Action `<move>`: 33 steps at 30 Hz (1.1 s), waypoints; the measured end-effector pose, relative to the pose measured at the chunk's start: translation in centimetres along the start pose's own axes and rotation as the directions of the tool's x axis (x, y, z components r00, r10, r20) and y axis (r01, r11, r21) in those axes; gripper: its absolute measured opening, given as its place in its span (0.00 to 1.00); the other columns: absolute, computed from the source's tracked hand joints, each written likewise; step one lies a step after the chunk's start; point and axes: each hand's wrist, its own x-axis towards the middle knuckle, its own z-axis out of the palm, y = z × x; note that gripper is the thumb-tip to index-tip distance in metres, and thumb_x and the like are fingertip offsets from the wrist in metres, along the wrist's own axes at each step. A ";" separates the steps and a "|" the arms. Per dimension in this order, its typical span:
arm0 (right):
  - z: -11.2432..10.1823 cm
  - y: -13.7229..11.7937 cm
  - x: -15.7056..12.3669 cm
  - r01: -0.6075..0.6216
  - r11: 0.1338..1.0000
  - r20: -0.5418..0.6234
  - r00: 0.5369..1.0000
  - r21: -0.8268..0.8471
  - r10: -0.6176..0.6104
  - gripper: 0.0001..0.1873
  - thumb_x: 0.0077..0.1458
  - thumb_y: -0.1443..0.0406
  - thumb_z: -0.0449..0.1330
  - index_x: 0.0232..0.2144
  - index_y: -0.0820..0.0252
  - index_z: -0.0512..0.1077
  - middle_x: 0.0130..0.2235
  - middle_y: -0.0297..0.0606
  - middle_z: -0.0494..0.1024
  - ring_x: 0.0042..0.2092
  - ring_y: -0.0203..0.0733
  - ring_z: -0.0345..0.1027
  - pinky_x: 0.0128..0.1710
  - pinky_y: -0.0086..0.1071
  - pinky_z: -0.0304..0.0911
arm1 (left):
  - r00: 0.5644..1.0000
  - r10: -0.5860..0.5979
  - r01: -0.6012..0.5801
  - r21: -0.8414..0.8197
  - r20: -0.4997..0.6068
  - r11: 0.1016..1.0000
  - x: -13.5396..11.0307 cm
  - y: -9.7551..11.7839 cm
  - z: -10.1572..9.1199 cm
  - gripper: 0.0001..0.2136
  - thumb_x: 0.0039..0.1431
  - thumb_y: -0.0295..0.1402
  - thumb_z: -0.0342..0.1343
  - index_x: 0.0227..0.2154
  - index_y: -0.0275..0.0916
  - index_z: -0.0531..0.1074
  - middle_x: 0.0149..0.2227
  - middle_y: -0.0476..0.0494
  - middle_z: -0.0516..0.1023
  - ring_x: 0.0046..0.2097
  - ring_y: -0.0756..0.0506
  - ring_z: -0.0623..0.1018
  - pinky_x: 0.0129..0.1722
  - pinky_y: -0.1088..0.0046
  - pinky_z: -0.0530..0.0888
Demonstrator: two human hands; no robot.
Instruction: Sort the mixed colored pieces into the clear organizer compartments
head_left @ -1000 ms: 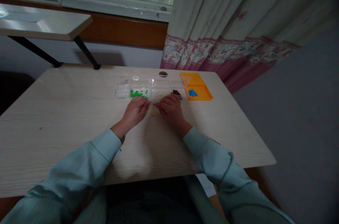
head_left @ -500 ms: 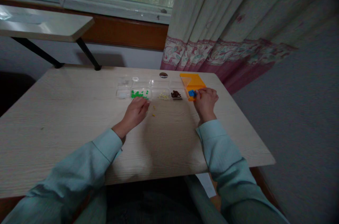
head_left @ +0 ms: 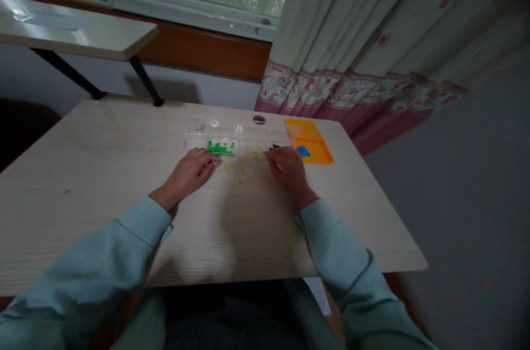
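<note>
My left hand [head_left: 190,170] rests on the table at the front edge of a clear divided box [head_left: 199,144], fingertips pinched together beside the green pieces [head_left: 220,147] in one compartment. Whatever the fingers hold is too small to make out. Small yellow pieces [head_left: 241,180] lie loose on the table to its right. My right hand [head_left: 290,170] is closed at the box's front edge, fingertips by the pale cream pieces [head_left: 257,153]. It partly covers the dark brown pieces [head_left: 274,147], and its pinch shows nothing I can name.
An orange tray [head_left: 323,155] with blue pieces [head_left: 303,150] stands right of the box. Behind the box lies a small round dark object [head_left: 259,120]. A raised shelf [head_left: 111,41] on black legs stands at the back left, and a curtain [head_left: 331,79] hangs behind the table.
My right hand has moved left from the blue pieces at the orange tray to the cream pieces. My left hand has shifted left, uncovering more yellow pieces on the table.
</note>
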 end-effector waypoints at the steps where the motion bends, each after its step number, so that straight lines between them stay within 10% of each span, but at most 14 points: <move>1: 0.3 -1.1 -0.1 0.071 0.996 0.059 0.996 0.046 -0.074 0.14 0.62 0.63 0.53 0.46 0.57 0.74 0.43 0.44 0.75 0.47 0.46 0.65 0.50 0.42 0.58 | 1.000 -0.013 0.013 -0.007 0.020 1.000 -0.1 -0.2 -0.2 0.16 0.66 0.40 0.43 0.44 0.38 0.73 0.36 0.42 0.74 0.40 0.44 0.72 0.44 0.66 0.68; 6: 1.7 -4.4 -0.8 0.182 0.965 0.236 0.946 0.187 -0.224 0.21 0.59 0.58 0.58 0.53 0.60 0.69 0.49 0.47 0.72 0.50 0.49 0.64 0.53 0.44 0.60 | 0.994 -0.013 0.014 -0.009 0.111 1.000 -0.3 -0.7 -0.5 0.17 0.66 0.39 0.44 0.48 0.38 0.73 0.41 0.40 0.75 0.44 0.44 0.73 0.48 0.65 0.70; 18: 2.6 -5.7 -0.9 -0.068 0.996 0.187 0.981 0.063 0.056 0.18 0.55 0.55 0.62 0.45 0.57 0.73 0.46 0.43 0.71 0.49 0.50 0.60 0.52 0.43 0.56 | 0.990 -0.135 0.135 -0.016 0.038 0.991 -0.4 -1.3 1.2 0.12 0.63 0.36 0.49 0.43 0.38 0.74 0.39 0.42 0.70 0.41 0.45 0.72 0.44 0.66 0.72; 33: 3.0 -5.5 -0.3 -0.033 0.979 0.155 0.988 0.200 0.002 0.07 0.59 0.65 0.57 0.35 0.60 0.76 0.39 0.41 0.73 0.43 0.44 0.63 0.46 0.38 0.58 | 0.977 0.124 -0.109 -0.099 0.172 0.989 0.2 -0.8 1.8 0.09 0.65 0.34 0.47 0.42 0.39 0.70 0.40 0.42 0.70 0.44 0.44 0.71 0.46 0.64 0.71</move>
